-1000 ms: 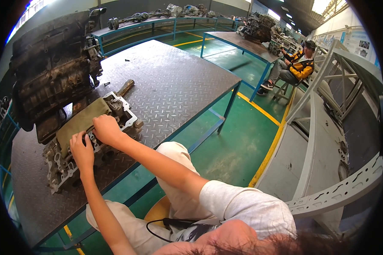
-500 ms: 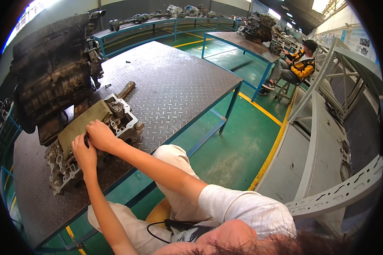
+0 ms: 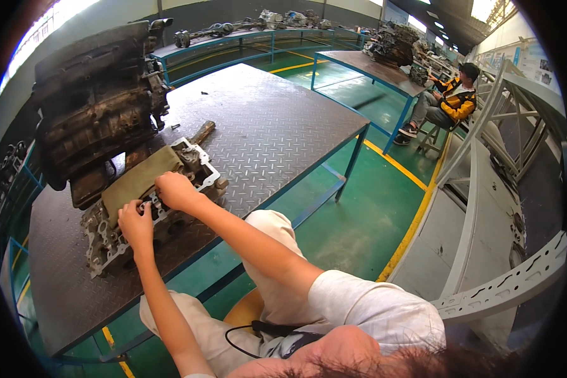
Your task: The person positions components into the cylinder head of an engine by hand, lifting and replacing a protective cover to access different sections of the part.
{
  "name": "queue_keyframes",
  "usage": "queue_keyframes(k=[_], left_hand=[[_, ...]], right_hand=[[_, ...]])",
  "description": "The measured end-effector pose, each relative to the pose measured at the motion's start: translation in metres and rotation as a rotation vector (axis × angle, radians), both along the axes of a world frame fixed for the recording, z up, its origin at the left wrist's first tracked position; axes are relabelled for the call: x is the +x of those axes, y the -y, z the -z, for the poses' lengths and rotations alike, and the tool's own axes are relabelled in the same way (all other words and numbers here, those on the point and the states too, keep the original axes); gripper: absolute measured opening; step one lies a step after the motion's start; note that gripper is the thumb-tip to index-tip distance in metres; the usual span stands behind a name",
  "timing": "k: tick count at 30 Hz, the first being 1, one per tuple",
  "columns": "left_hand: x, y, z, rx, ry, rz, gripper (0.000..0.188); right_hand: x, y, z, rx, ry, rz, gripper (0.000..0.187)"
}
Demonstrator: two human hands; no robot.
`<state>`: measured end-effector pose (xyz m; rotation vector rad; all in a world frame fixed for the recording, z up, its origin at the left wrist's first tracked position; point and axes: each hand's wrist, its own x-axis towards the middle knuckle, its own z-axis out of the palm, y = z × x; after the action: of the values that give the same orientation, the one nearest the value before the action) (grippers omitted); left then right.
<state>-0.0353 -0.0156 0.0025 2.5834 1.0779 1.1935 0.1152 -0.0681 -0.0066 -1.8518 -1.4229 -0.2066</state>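
A metal engine cylinder head (image 3: 207, 179) lies on the near left of the steel-topped table. An olive-green cloth (image 3: 138, 178) is spread along its far side. My left hand (image 3: 136, 225) is over the middle of the head, its fingers curled toward the thumb near a small dark part. Just to the right, my right hand (image 3: 177, 191) bends its fingers down at the cloth's near edge. Whatever its fingertips grip is hidden beneath the hand. A narrow gap with small metal parts shows between the hands.
A big dark engine block (image 3: 94, 101) stands behind the cylinder head. A wooden handle (image 3: 203, 132) and a small bolt (image 3: 175, 126) lie on the tread-plate table (image 3: 264, 120). Farther right, a person (image 3: 457, 101) sits at another table (image 3: 359, 66). Grey metal framing (image 3: 472, 208) runs along the right.
My hands have drawn slightly apart, opening a gap between them over the cylinder head. The whole view has shifted a little, moving the scene to the right.
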Motion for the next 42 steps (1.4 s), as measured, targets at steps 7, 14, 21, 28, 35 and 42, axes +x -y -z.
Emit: queue_keyframes(k=[7,14,21,28,35,42], left_hand=[[0.001,-0.010,0.010,-0.063,0.085,0.069,0.019],[-0.002,-0.012,0.004,0.044,0.111,0.295,0.030],[0.019,-0.006,0.005,-0.087,0.273,0.343,0.039],[-0.004,-0.016,0.007,-0.103,0.367,0.186,0.030],[-0.002,-0.010,0.003,-0.030,0.254,0.192,0.029],[-0.040,-0.044,-0.005,-0.053,0.444,0.129,0.024]], right_hand=[[0.002,0.016,0.002,0.127,-0.115,-0.154,0.014],[-0.006,0.005,-0.004,0.204,-0.073,-0.387,0.027],[0.014,0.022,-0.004,0.169,-0.270,-0.336,0.034],[-0.006,0.022,-0.022,0.137,-0.432,-0.440,0.037],[0.007,0.025,-0.018,0.179,-0.266,-0.220,0.032],[0.031,0.032,-0.026,0.255,-0.304,-0.202,0.021]])
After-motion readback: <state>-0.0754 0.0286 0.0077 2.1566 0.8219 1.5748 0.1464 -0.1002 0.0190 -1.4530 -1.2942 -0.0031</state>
